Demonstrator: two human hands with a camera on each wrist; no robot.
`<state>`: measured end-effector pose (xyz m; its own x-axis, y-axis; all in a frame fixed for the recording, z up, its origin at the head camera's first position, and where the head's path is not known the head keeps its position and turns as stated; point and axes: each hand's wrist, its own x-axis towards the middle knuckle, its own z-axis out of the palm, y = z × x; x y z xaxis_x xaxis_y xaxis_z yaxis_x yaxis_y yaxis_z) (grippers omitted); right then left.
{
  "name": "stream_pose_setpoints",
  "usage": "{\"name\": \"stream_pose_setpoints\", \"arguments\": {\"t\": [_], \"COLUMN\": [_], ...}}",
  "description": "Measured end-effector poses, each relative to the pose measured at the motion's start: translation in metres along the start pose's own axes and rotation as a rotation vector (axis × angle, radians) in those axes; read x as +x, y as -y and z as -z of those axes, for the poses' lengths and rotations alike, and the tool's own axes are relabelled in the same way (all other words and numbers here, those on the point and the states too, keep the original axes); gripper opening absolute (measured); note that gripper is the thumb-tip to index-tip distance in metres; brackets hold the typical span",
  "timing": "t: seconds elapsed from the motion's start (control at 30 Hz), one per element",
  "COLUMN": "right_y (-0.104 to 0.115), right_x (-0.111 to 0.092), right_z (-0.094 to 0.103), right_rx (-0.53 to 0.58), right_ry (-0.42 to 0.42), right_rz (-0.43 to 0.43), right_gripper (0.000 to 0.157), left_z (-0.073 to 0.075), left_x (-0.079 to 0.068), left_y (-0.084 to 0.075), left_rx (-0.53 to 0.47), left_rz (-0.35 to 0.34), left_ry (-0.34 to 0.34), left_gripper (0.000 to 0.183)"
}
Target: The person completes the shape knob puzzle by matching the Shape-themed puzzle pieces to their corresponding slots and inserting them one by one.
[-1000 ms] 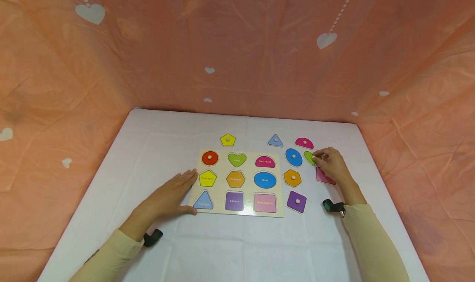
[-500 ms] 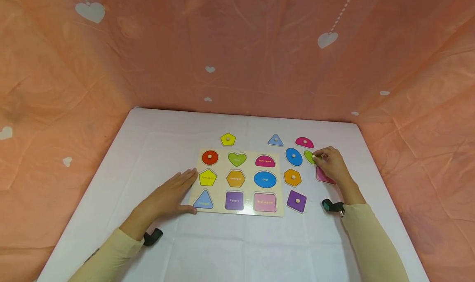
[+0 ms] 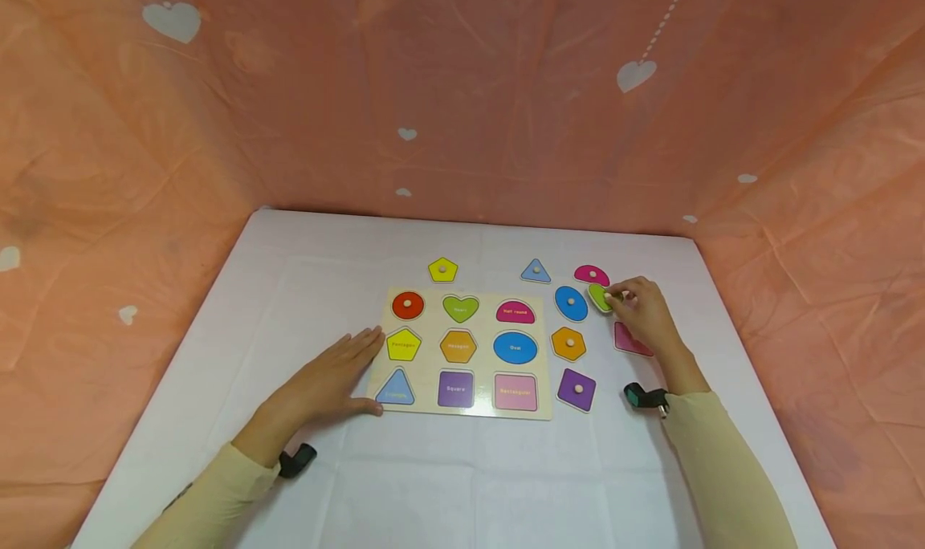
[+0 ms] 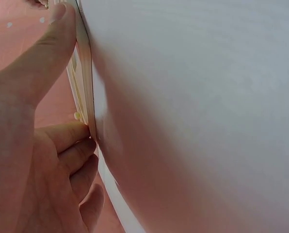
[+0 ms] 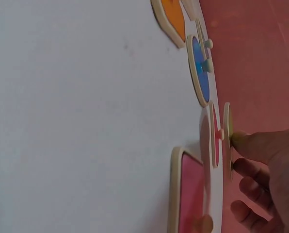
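My right hand (image 3: 645,315) pinches a green puzzle piece (image 3: 599,298) by its knob, the fingers hiding part of its outline. In the right wrist view that piece (image 5: 227,121) is raised off the table, seen edge-on. My left hand (image 3: 328,380) lies along the left side of the wooden puzzle board (image 3: 426,372), its fingers fairly straight and touching the edge. The thumb (image 4: 62,29) rests at the board's near left corner. Printed, named shapes cover the board, and a red circle piece (image 3: 408,306) with a knob sits at its top left.
Right of the board lie a blue oval (image 3: 567,308), an orange hexagon (image 3: 564,348), a purple square (image 3: 567,392) and a pink rectangle (image 3: 632,341). Behind are a yellow pentagon (image 3: 437,274), a light blue triangle (image 3: 531,277) and a magenta half round (image 3: 584,276). Peach cloth (image 3: 462,67) surrounds the table.
The green piece has come up off the table in my right hand and tilted, shifting slightly left and away. My left hand stays at the board's edge.
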<state>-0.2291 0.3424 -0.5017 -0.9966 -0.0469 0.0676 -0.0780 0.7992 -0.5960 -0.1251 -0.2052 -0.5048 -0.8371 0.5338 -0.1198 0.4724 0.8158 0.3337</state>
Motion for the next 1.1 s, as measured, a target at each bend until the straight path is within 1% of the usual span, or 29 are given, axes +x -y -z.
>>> {"name": "stream_pose_setpoints", "arguments": {"t": [0.2,0.47,0.73,0.97,1.1], "right_y": [0.010,0.028,0.047,0.065,0.075], "right_x": [0.004,0.010,0.017,0.019,0.021], "right_z": [-0.005,-0.015,-0.026,-0.037,-0.044], "right_rx": [0.002,0.028,0.049,0.044,0.035], "right_ry": [-0.025,-0.019,0.017,0.049,0.071], "right_rz": [0.057,0.103,0.132,0.159,0.153], "right_gripper": [0.024,0.022,0.023,0.021,0.021], "left_z": [0.000,-0.001,-0.001,-0.001,-0.002], "left_x": [0.000,0.001,0.000,0.001,0.001], "left_y": [-0.001,0.000,0.001,0.001,0.002], "left_rx": [0.008,0.004,0.009,-0.001,0.002], "left_rz": [0.006,0.007,-0.004,0.007,0.004], "left_ry": [-0.002,0.004,0.000,0.001,0.003], "left_gripper": [0.117,0.117,0.118,0.117,0.117]}}
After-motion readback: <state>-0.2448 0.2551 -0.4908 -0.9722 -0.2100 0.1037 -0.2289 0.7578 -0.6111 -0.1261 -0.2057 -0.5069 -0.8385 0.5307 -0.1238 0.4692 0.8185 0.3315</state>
